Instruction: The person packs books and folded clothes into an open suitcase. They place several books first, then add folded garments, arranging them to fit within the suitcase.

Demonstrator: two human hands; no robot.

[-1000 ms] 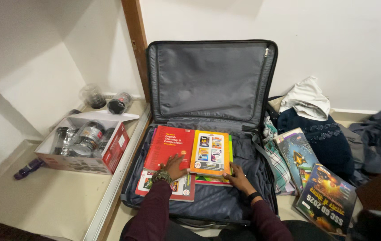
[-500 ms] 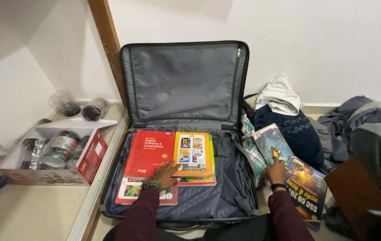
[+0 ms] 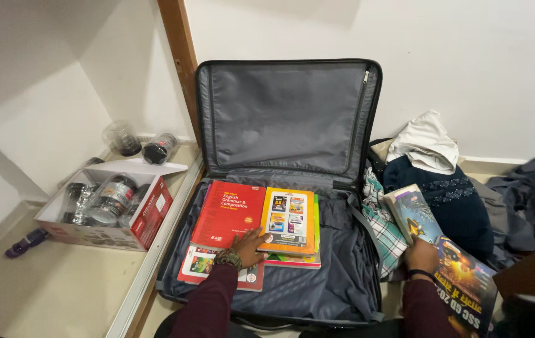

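Head camera, downward over suitcase (image 3: 355, 294)

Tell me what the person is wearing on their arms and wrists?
Both arms have long dark maroon sleeves. The left hand has a beaded, greenish-gold bracelet at the wrist. The right hand has a thin dark band around its wrist. Hands are bare.

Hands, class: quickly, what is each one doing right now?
Left hand: open, fingers spread flat on the red book in the suitcase.
Right hand: on the books beside it; grip cannot be told.

left hand (image 3: 250, 246) on red book (image 3: 228, 214), open suitcase (image 3: 292, 188)
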